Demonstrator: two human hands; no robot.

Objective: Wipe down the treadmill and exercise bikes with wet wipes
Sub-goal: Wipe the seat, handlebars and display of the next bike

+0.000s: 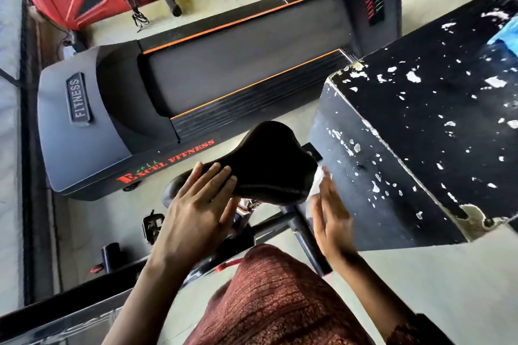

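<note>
Bike saddle [269, 159]: black, padded, stitched edge. Its narrow nose lies under the left hand [196, 204], flat with straight fingers.
Wet wipe [316, 185]: white, crumpled, pressed to the saddle's wide end by the flat, blurred right hand [330, 218].
Treadmill [112, 120]: grey, orange-trimmed, beyond both hands.
Chipped black box [420, 120]: beside the right hand.

left hand [196, 204]: flat, fingers straight; right hand [333, 221]: fingers extended, blurred
</note>
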